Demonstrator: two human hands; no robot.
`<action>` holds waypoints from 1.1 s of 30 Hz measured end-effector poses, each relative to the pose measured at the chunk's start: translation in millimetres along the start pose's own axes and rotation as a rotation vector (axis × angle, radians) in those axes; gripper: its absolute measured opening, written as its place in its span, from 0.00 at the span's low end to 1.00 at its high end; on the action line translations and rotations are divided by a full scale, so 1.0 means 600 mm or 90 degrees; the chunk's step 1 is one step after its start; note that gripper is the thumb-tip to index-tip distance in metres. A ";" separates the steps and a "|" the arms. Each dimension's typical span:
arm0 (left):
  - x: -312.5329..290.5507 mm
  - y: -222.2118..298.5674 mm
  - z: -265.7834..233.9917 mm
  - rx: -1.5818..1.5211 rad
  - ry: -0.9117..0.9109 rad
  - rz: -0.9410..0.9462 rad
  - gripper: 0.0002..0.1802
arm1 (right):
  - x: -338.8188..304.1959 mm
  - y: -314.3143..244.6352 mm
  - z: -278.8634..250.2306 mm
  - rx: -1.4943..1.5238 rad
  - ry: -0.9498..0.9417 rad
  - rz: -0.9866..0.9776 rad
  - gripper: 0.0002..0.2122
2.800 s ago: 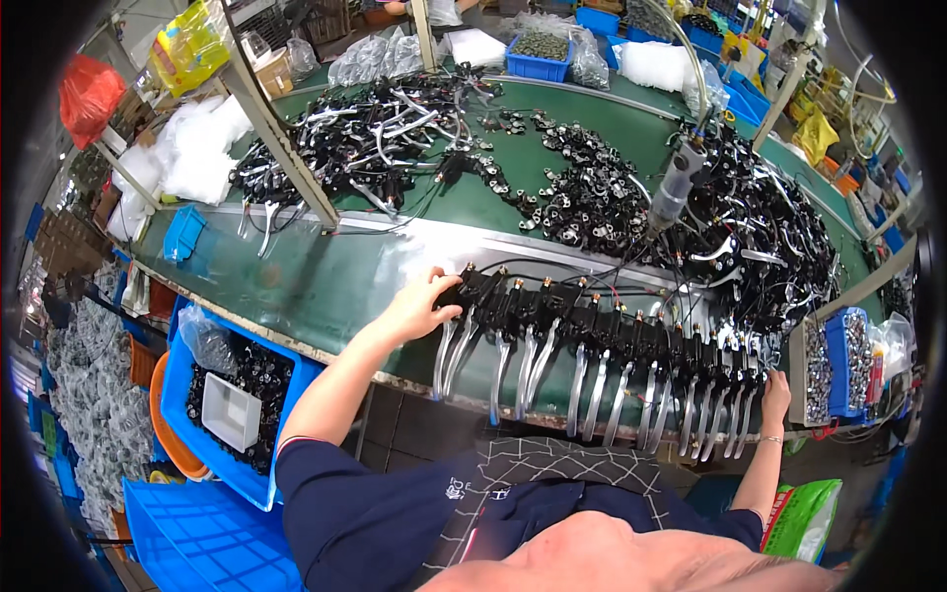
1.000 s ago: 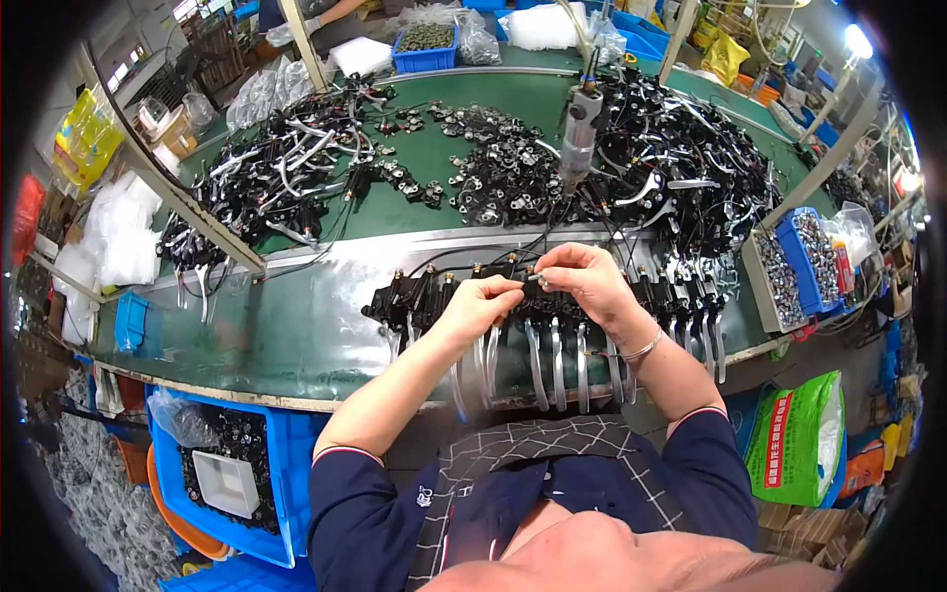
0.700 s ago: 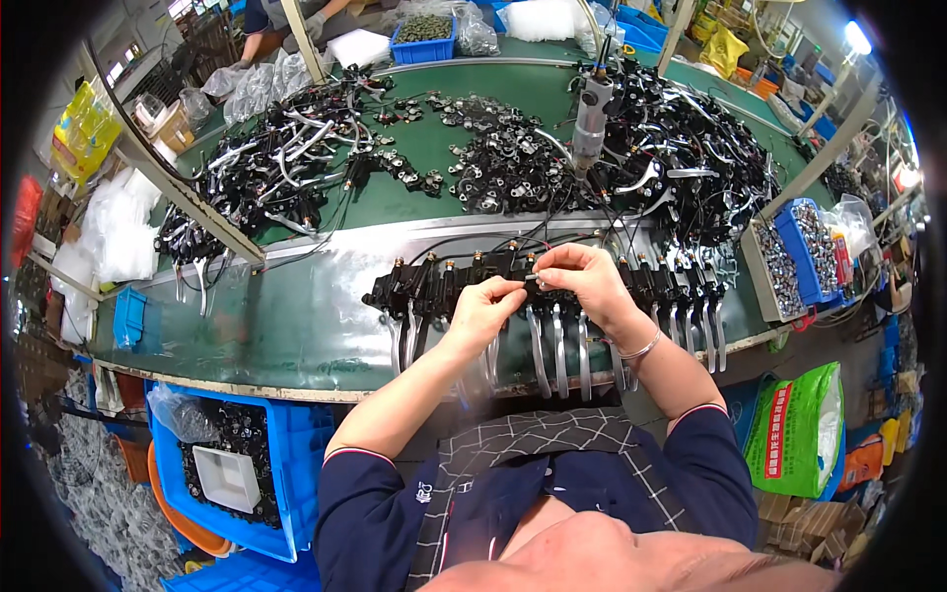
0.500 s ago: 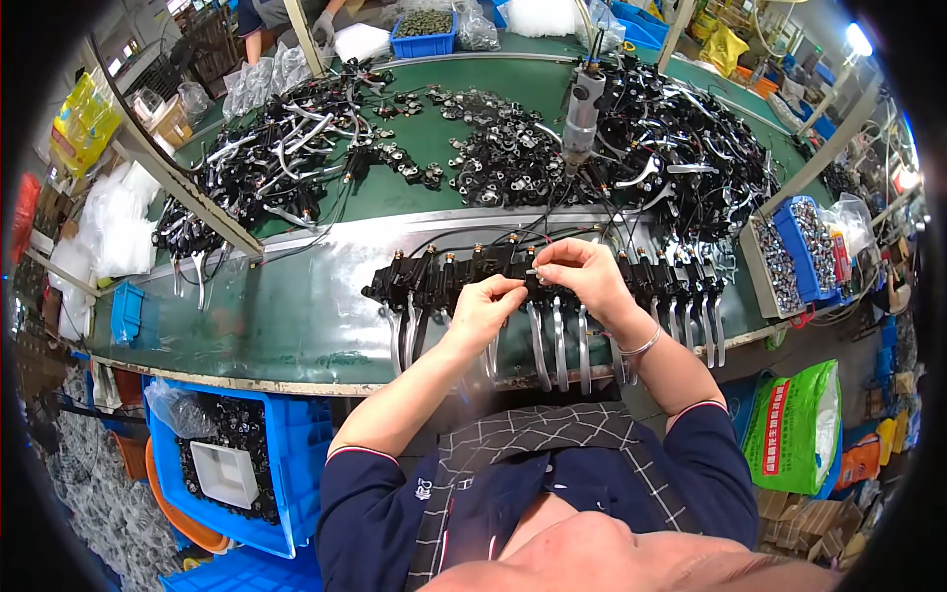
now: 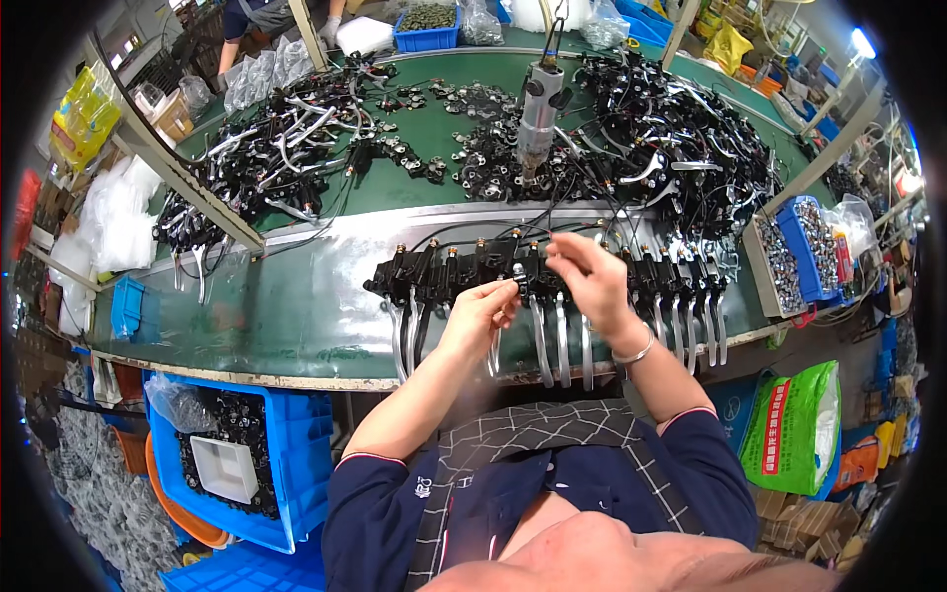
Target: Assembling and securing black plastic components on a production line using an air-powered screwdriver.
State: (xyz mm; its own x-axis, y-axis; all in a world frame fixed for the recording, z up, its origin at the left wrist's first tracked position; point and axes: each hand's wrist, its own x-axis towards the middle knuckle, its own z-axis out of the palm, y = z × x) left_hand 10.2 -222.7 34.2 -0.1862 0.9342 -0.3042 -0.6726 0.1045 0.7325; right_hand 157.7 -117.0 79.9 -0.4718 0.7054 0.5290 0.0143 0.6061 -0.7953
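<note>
A row of brake levers with black bodies and silver handles (image 5: pixel 562 340) lies along the near side of the bench. Over the row's middle, my left hand (image 5: pixel 483 314) pinches a small black-and-silver metal part (image 5: pixel 519 275) between thumb and forefinger. Just right of it, my right hand (image 5: pixel 595 281) is raised over the levers, its thumb and fingers drawn together. Whatever its fingertips might hold is too small to make out. A grey power screwdriver (image 5: pixel 539 116) hangs upright beyond my hands.
Piled brake levers lie left (image 5: pixel 266 158) and right (image 5: pixel 681 148), with small black clamps (image 5: pixel 483 158) between. Metal fasteners fill a blue bin (image 5: pixel 814 247) at right. A blue crate (image 5: pixel 301 464) stands below the bench at left. Another person's gloved hand (image 5: pixel 330 28) shows far left.
My right hand has moved slightly right, away from my left fingertips, which now show the small metal part. The hanging screwdriver has swung left.
</note>
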 end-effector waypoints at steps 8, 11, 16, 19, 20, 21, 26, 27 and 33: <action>-0.012 -0.013 0.021 0.035 0.057 0.079 0.08 | -0.032 -0.016 0.010 -0.238 -0.095 -0.307 0.09; -0.012 -0.024 0.024 0.047 0.071 0.090 0.08 | -0.034 -0.009 0.010 -0.264 -0.119 -0.361 0.07; -0.007 -0.043 0.025 0.038 0.102 0.116 0.09 | -0.033 -0.001 0.007 -0.290 -0.189 -0.327 0.06; -0.008 -0.044 0.035 0.014 0.114 0.111 0.09 | -0.037 0.000 0.010 -0.300 -0.171 -0.283 0.05; -0.009 -0.041 0.039 -0.004 0.126 0.104 0.09 | -0.037 -0.006 0.014 -0.300 -0.172 -0.284 0.05; -0.010 -0.039 0.041 -0.005 0.127 0.104 0.09 | -0.037 -0.017 0.021 -0.273 -0.123 -0.209 0.06; -0.012 -0.024 0.029 -0.027 0.052 0.026 0.10 | -0.048 -0.001 0.031 -0.171 -0.069 -0.099 0.09; -0.016 -0.017 0.017 -0.029 0.056 0.028 0.10 | -0.045 -0.001 0.026 -0.169 -0.073 -0.100 0.09; -0.049 0.031 -0.025 0.835 0.002 0.454 0.15 | -0.033 -0.016 0.024 -0.017 -0.330 0.113 0.23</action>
State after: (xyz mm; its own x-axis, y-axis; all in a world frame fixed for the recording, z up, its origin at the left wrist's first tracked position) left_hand -7.8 -253.4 47.6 -0.1925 0.9188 0.3446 0.6637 -0.1367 0.7354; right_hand 154.0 -142.1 73.1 -0.8326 0.5279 0.1675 0.1517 0.5083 -0.8477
